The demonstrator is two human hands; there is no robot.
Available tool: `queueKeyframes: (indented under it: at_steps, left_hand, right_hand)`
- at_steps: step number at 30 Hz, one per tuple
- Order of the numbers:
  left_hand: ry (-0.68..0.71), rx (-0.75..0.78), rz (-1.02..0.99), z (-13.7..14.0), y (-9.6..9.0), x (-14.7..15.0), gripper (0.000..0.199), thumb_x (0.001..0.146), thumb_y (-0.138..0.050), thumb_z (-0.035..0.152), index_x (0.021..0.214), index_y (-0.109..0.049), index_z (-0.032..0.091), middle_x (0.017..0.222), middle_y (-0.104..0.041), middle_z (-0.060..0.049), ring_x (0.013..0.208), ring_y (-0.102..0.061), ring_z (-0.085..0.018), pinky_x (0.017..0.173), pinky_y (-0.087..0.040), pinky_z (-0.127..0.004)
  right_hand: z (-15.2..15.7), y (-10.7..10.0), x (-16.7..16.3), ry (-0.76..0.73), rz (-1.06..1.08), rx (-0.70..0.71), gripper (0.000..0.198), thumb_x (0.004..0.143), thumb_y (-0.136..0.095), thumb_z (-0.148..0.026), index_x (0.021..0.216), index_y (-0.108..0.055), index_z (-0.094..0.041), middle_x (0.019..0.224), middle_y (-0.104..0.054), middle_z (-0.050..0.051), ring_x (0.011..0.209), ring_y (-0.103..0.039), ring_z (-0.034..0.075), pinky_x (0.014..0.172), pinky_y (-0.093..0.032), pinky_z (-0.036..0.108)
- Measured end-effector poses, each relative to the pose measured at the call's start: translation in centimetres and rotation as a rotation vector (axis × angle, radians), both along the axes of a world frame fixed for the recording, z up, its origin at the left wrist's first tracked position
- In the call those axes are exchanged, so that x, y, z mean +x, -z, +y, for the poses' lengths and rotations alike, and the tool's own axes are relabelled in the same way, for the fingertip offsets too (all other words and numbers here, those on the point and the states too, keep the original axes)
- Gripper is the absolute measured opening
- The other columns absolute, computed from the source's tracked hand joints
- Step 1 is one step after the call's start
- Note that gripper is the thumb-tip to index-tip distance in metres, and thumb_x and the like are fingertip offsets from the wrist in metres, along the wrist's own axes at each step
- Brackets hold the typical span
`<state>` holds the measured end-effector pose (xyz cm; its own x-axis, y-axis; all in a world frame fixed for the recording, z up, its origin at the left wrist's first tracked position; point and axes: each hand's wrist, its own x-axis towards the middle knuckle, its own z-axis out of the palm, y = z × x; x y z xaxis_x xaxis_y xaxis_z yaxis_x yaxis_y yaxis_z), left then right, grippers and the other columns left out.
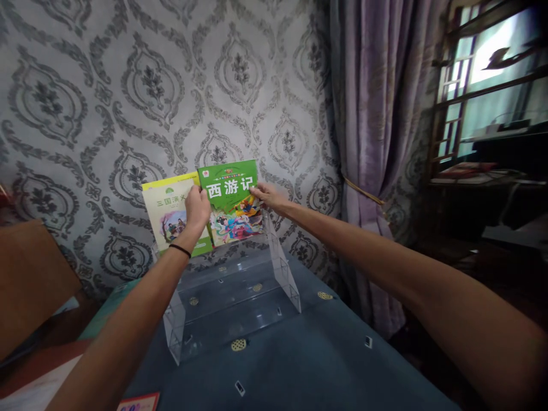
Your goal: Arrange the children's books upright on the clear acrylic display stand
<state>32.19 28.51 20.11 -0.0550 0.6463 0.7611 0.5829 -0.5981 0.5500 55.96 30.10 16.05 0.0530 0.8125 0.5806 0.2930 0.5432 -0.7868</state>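
Note:
Both of my hands are at a green picture book [226, 200] with large white characters and colourful figures on its cover. My right hand [269, 197] pinches its right edge. At its left edge my left hand [197, 210] has its fingers closed, partly covering a pale yellow-green book [165, 214] that leans upright in the top tier of a clear tiered book rack [285, 271]. The green book stands beside the pale one, at the top of the rack. Whether its lower edge touches the rack I cannot tell.
The rack stands on a dark blue cloth [299, 354] with pineapple prints, against a patterned wall [240, 68]. A cardboard box [34, 279] is at the left, and a red-edged book [141, 401] lies at the front. Purple curtains [368, 114] hang right.

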Motion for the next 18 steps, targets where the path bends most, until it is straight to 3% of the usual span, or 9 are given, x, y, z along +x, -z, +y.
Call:
queueKeyframes:
  at_steps: [5, 11, 15, 18]
  left_hand:
    - [0.003, 0.015, -0.012, 0.1, 0.2, 0.2, 0.015, 0.09, -0.043, 0.021, 0.082, -0.056, 0.019, 0.081, -0.062, -0.006, 0.085, -0.064, -0.024, 0.075, -0.051, -0.033]
    - [0.106, 0.0, -0.112, 0.9, 0.7, 0.8, 0.014, 0.09, -0.044, 0.021, 0.08, -0.054, 0.02, 0.08, -0.06, -0.004, 0.081, -0.063, -0.021, 0.068, -0.053, -0.029]
    - [0.197, -0.116, -0.165, 1.2, 0.9, 0.8, 0.014, 0.091, -0.041, 0.019, 0.081, -0.052, 0.02, 0.084, -0.059, -0.004, 0.07, -0.06, -0.016, 0.054, -0.051, -0.024]
    - [0.199, -0.173, -0.132, 1.0, 0.8, 0.6, 0.016, 0.091, -0.039, 0.014, 0.084, -0.053, 0.018, 0.093, -0.061, -0.006, 0.066, -0.06, -0.014, 0.053, -0.052, -0.023]
  right_hand:
    - [0.4, -0.1, 0.4, -0.016, 0.009, 0.006, 0.03, 0.092, -0.063, -0.05, 0.095, -0.064, -0.02, 0.08, -0.069, -0.001, 0.06, -0.056, 0.01, 0.05, -0.04, 0.017]
    - [0.9, -0.2, 1.2, -0.021, 0.039, 0.007, 0.028, 0.093, -0.062, -0.048, 0.096, -0.063, -0.021, 0.081, -0.069, -0.001, 0.062, -0.057, 0.01, 0.053, -0.043, 0.017]
    - [1.1, 0.2, 1.4, -0.008, 0.04, 0.006, 0.03, 0.092, -0.063, -0.051, 0.094, -0.063, -0.021, 0.077, -0.068, -0.002, 0.06, -0.057, 0.01, 0.051, -0.041, 0.017]
    - [1.0, 0.3, 1.3, 0.014, 0.032, 0.006, 0.034, 0.09, -0.064, -0.054, 0.091, -0.064, -0.02, 0.077, -0.069, -0.002, 0.059, -0.057, 0.01, 0.049, -0.041, 0.018]
